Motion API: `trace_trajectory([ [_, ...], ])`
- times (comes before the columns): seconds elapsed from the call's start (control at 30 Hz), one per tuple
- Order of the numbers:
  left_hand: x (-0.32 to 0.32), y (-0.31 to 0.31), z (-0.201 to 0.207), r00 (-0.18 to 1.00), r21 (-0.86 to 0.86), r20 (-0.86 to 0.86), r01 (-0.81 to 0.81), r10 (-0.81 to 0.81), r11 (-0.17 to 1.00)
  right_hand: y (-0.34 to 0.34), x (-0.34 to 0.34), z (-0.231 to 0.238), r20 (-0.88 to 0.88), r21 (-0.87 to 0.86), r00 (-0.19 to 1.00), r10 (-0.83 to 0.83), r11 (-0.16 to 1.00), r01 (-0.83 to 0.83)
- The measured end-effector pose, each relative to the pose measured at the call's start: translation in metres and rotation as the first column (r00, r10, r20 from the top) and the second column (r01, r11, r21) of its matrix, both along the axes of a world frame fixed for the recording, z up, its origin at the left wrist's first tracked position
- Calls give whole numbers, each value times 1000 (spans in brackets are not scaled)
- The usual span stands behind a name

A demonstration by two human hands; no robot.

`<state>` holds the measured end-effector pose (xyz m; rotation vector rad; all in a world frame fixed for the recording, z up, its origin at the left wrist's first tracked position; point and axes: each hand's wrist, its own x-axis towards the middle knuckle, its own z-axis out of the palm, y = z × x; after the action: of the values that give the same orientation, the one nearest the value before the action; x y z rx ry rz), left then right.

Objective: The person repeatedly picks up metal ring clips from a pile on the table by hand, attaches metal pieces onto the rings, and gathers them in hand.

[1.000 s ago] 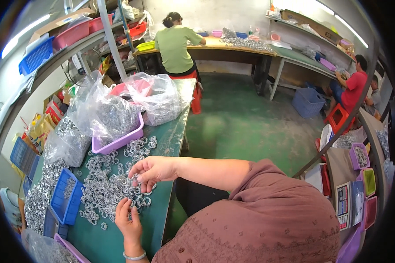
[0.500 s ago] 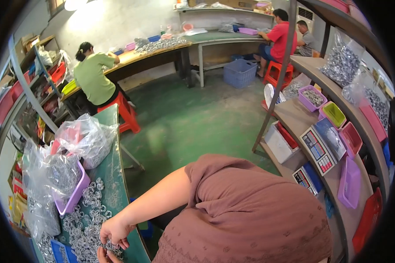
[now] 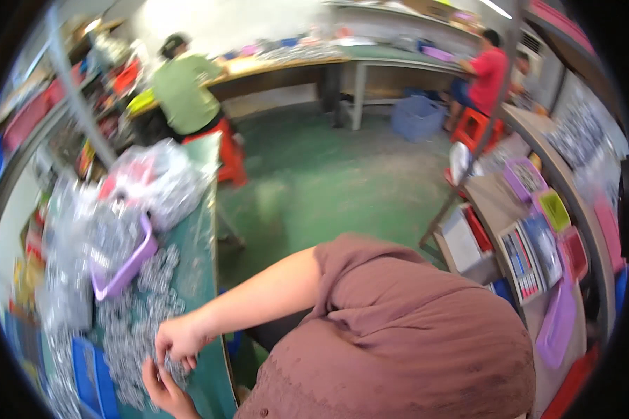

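While small metal rings (image 3: pixel 129 349) are lying heaped on the table (image 3: pixel 213 370), the right grip (image 3: pixel 178 339) and left grip (image 3: pixel 166 392) are hovering together at the heap, fingers bent, any hold too blurred to tell; probably light, stiff and slippery, the rings are likely suiting a rim pinch.

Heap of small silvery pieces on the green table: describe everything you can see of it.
The heap of small silvery pieces lies loosely spread on the green table, to the right of the blue tray. The pieces look metallic and loop-like, though blur hides their detail. A narrower strip extends up along the right of the purple tray. The right hand and left hand are close together at its right side; which pieces they touch is unclear.
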<state>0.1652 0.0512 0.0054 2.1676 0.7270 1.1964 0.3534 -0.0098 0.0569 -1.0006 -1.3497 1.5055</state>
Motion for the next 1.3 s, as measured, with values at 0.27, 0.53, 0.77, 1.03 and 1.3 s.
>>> trace_trajectory([
  [0.27,-28,-25,39,943,-410,318,229,-97,883,16,-38,13,-45,19,987,154,988,-153],
  [0.53,-74,-39,24,916,-336,401,183,-35,924,32,-87,2,-176,-31,945,277,957,-287],
  [0.77,-86,-36,17,757,-607,643,406,121,683,41,-102,0,-232,-71,935,267,954,-290],
  [1.03,-88,-32,8,739,-641,658,449,144,623,44,-103,-7,-246,-100,936,254,953,-285],
  [1.3,-86,-31,6,761,-682,622,412,184,604,43,-102,-8,-184,-67,958,221,969,-236],
])
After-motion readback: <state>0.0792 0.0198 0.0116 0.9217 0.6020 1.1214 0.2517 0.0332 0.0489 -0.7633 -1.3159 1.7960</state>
